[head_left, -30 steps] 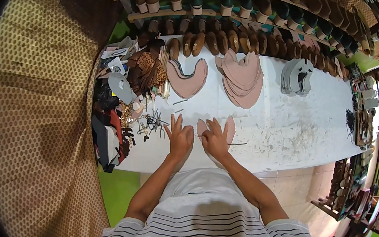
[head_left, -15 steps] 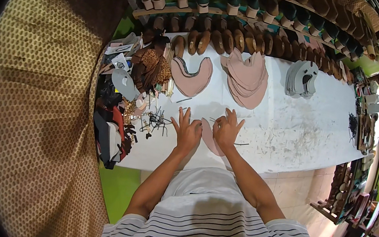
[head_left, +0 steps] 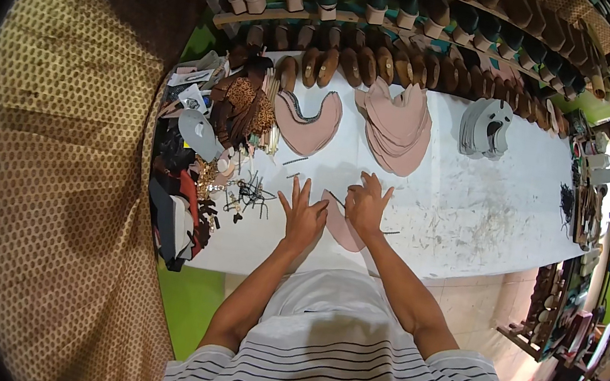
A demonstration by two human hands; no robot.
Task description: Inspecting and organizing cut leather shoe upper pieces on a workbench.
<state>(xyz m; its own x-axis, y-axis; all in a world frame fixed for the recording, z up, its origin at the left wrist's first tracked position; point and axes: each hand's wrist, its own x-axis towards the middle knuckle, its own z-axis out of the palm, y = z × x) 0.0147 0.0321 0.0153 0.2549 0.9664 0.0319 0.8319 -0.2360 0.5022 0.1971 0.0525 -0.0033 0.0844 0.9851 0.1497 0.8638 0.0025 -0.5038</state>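
White sheeting covers a long table (head_left: 469, 241), its near edge against the person's shirt. Just in from the middle of that edge, the left hand (head_left: 304, 221) brings thumb and forefinger narrowly together at the left side of a pink piece (head_left: 344, 231), its other fingers spread; whether it grips the piece I cannot tell. Opposite, the right hand (head_left: 366, 211) has its fingertips drawn close beside a thin dark strip (head_left: 340, 198) near the piece's upper end; its hold is too small to make out. The pink piece lies between the two hands.

Toward the table's left end sits a tangle of dark strips (head_left: 250, 194), with brown and spotted scraps (head_left: 243, 100) beyond. Farther in, a curved pink piece (head_left: 306, 135) and a pink stack (head_left: 395, 133) lie toward the far edge, and a grey stack (head_left: 482, 133) nearer the far right corner. Brown shoe forms (head_left: 366, 63) line the far edge.
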